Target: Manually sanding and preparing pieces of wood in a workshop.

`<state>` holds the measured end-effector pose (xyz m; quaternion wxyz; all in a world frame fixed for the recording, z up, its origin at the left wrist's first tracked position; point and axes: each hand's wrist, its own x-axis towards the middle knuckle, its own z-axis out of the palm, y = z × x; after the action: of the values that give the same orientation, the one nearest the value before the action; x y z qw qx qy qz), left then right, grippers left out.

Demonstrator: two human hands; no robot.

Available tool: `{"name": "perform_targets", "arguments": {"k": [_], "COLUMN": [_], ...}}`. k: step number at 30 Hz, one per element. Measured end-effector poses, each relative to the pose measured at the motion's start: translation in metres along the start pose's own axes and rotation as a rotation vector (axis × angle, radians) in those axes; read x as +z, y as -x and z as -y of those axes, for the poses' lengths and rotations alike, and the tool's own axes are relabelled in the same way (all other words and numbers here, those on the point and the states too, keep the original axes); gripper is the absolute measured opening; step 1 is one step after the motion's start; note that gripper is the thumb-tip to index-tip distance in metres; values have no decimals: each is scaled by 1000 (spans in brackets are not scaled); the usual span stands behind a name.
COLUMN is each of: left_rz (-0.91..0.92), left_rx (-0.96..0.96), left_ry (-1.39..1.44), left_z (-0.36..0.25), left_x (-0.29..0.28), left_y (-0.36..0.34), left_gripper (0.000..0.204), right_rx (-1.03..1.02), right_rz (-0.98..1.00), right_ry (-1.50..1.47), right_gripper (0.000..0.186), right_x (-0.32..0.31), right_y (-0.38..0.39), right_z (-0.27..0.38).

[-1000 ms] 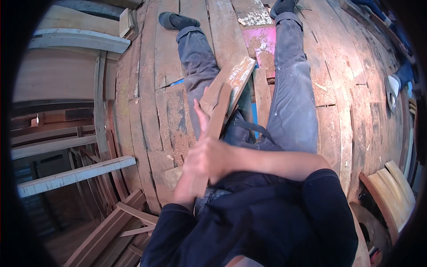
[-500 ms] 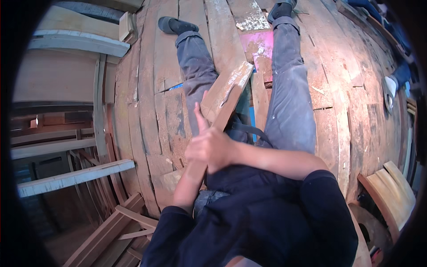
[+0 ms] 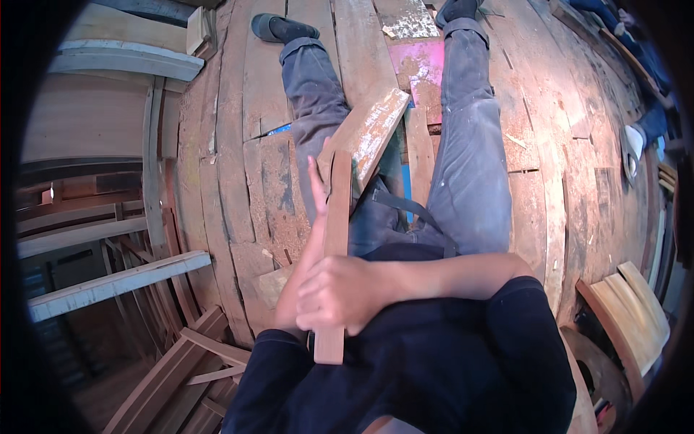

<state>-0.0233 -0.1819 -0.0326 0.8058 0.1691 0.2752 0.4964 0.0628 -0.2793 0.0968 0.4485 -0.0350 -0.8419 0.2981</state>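
A thick wooden board (image 3: 376, 123), its edge patched with flaking white, slants up between my legs. My left hand (image 3: 318, 181) grips its left side, fingers showing along the edge while the rest is hidden behind the wood. Closed in a fist, my right hand (image 3: 336, 293) holds a narrow wooden strip (image 3: 338, 217). The strip's far end overlaps the near part of the board; its near end reaches my dark shirt. My right forearm crosses in front of my body.
Worn floor planks (image 3: 224, 181) with sawdust lie around my outstretched legs. Wooden frames (image 3: 123, 286) and stacked beams (image 3: 166, 369) stand on the left. A curved wooden piece (image 3: 629, 318) is at the lower right. Another person's foot (image 3: 634, 145) shows at the far right.
My right hand has drawn the wooden strip back toward my body, and the strip now points more straight ahead. My left hand stays at the board's side.
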Motion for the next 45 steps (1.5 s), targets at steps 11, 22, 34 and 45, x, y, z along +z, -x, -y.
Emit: {"name": "perform_targets", "arguments": {"k": [11,22,34,45], "left_rz": [-80,-21,-11,-42], "left_rx": [-2,-1,30,6], "left_ry": [138,130,-57,7], "left_z": [1,-3,12,10], "left_x": [11,-4,16,-11], "left_y": [4,-7,-1,-6], "left_gripper": [65,63,63,63], "right_rx": [129,135,134,224], "right_rz": [-97,39,-109,96], "right_ry": [83,108,200,349], "right_gripper": [36,42,39,40], "right_x": [-10,-4,-20,-1], "right_y": [-2,8,31,41], "right_z": [-13,-29,-45,-53]}}
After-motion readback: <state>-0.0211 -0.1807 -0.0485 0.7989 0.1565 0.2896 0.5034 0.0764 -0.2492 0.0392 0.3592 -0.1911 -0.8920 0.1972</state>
